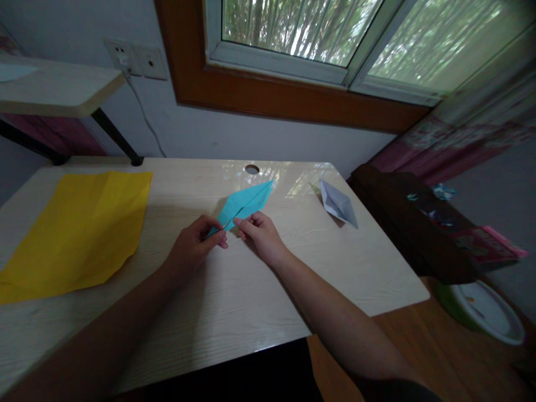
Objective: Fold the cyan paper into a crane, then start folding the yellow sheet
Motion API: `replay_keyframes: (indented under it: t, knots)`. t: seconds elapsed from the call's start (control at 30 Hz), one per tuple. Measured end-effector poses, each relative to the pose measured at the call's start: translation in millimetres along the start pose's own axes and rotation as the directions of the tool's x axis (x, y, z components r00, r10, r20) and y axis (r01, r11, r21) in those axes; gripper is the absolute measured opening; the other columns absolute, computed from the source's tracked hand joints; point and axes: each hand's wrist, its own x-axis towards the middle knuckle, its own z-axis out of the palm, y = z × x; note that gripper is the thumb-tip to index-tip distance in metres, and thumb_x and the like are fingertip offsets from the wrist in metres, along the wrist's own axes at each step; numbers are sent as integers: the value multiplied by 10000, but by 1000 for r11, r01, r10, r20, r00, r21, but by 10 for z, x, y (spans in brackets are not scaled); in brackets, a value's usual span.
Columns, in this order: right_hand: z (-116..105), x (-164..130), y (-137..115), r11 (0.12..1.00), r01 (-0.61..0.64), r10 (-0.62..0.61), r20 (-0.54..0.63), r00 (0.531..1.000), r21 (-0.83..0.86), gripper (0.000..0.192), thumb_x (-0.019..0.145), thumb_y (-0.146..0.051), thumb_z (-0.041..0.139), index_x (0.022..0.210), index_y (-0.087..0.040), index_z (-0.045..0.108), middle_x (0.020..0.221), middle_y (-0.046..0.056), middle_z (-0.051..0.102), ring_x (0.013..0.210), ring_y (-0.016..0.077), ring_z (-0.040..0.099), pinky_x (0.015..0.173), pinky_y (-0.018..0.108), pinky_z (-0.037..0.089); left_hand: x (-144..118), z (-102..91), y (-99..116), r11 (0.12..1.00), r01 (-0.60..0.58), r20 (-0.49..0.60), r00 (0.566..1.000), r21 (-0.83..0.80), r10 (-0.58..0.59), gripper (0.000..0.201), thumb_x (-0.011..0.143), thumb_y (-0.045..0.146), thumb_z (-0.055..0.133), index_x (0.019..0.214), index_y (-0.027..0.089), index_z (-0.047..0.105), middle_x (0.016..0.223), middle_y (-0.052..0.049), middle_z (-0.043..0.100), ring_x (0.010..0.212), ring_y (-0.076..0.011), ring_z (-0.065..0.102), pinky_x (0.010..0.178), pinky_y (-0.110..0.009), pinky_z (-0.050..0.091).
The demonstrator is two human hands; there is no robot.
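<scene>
A turquoise paper [246, 202], folded into a long kite shape, lies on the pale wooden table [234, 290] with its far tip pointing toward the window. My left hand [196, 244] pinches its near tip between thumb and fingers. My right hand [259, 233] presses and pinches the same near end from the right side. Both hands meet at the paper's lower point.
A large creased yellow sheet [79, 229] lies at the left of the table. A folded white paper boat [338, 204] sits at the right. A cable hole [252, 168] is near the far edge. A dark cabinet [410, 223] and a white bowl [488, 310] stand to the right.
</scene>
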Motion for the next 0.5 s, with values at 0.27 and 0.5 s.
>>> replay_keyframes:
  t: [0.27, 0.5]
  knots:
    - [21, -7, 19, 999, -18, 17, 43, 999, 32, 367, 796, -498, 788, 707, -192, 606, 629, -8, 636, 578, 125, 544, 594, 284, 411, -29, 6, 52, 1000, -1, -1, 1000, 17, 1, 152, 908, 348, 691, 933, 229, 600, 785, 7, 761, 789, -198, 732, 796, -331, 533]
    - [-2, -4, 24, 999, -10, 12, 41, 999, -32, 384, 814, -519, 761, 688, -194, 599, 597, -14, 609, 553, 123, 517, 566, 283, 387, -34, -7, 31, 999, 10, -12, 1000, 35, -9, 173, 900, 380, 695, 915, 227, 615, 791, -2, 768, 784, -211, 744, 774, -332, 542]
